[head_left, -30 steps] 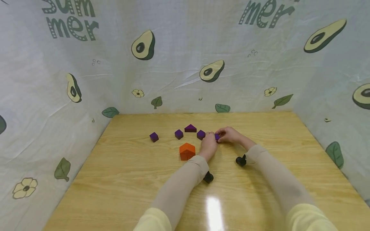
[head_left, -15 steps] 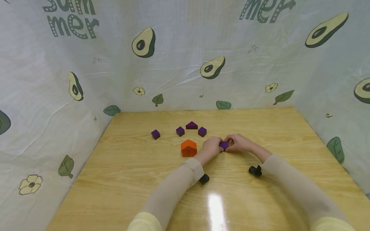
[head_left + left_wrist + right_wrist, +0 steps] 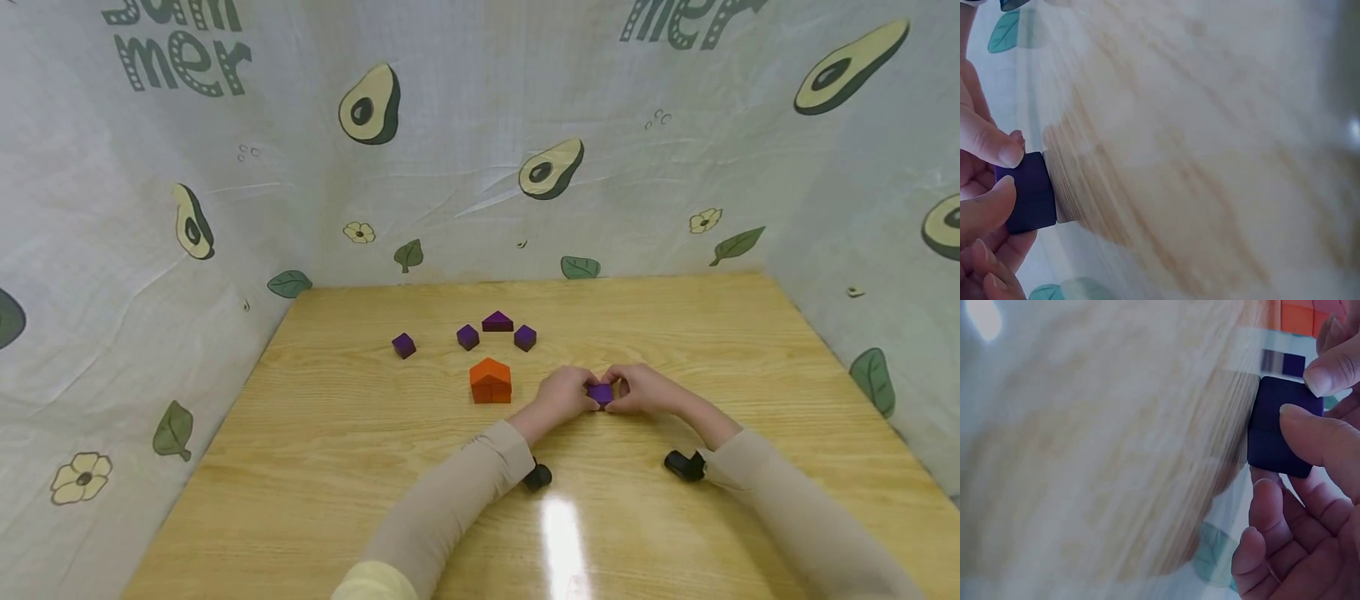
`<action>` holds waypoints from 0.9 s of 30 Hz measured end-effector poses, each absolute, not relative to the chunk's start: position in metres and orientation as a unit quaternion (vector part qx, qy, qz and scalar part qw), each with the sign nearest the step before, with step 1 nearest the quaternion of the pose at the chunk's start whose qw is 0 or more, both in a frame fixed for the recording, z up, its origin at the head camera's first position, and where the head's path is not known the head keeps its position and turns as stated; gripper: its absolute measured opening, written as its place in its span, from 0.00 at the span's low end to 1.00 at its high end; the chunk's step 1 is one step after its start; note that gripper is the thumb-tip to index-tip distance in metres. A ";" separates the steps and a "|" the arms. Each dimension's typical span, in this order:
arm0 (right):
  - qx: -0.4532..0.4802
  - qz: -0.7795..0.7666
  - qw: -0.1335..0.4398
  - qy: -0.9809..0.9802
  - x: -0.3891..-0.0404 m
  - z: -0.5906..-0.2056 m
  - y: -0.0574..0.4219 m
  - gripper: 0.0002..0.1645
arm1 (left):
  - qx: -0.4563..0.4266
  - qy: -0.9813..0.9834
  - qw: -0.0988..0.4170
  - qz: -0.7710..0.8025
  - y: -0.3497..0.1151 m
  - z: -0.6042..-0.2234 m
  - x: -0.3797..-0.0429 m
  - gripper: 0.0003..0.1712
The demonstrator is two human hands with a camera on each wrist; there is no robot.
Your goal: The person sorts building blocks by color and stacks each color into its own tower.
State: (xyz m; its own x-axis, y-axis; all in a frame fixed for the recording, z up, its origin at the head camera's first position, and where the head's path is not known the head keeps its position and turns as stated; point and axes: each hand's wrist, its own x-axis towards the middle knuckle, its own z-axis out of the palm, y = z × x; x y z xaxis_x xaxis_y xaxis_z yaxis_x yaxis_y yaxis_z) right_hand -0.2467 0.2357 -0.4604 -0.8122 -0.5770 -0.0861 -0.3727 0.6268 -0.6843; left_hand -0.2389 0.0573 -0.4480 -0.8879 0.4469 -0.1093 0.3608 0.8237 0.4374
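Both hands meet to the right of the orange blocks in the head view, pinching a purple block [image 3: 601, 395] between them. My left hand [image 3: 564, 395] grips its left side and my right hand [image 3: 642, 390] its right side. In the left wrist view a faint line crosses the purple block [image 3: 1030, 190], and both thumbs press its near face. The right wrist view shows the dark block [image 3: 1282, 428] close against the tabletop, with the right hand's other fingers curled below it. Fingers hide its ends.
An orange house-shaped stack [image 3: 491, 382] stands left of the hands. Behind it are a purple triangular block [image 3: 497, 322] and purple cubes, one on each side [image 3: 468, 337]. Farther left lies another purple cube [image 3: 403, 346]. A printed cloth [image 3: 465, 167] hangs behind the wooden table [image 3: 315, 433].
Both hands have moved right and nearer to the body with the purple block, away from the right-hand purple cube. The other blocks keep their places, while the head view has tilted slightly.
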 end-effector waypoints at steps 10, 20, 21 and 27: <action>-0.275 -0.340 0.151 0.886 -0.245 -0.461 0.239 0.17 | 0.213 0.949 0.097 0.210 0.059 -0.449 -0.237 0.18; -0.276 -0.344 0.160 0.883 -0.245 -0.462 0.239 0.17 | 0.215 0.950 0.095 0.204 0.060 -0.448 -0.236 0.17; -0.276 -0.343 0.160 0.884 -0.245 -0.462 0.239 0.17 | 0.214 0.950 0.096 0.206 0.060 -0.447 -0.236 0.17; -0.272 -0.345 0.165 0.883 -0.245 -0.461 0.239 0.17 | 0.209 0.948 0.104 0.215 0.060 -0.447 -0.236 0.18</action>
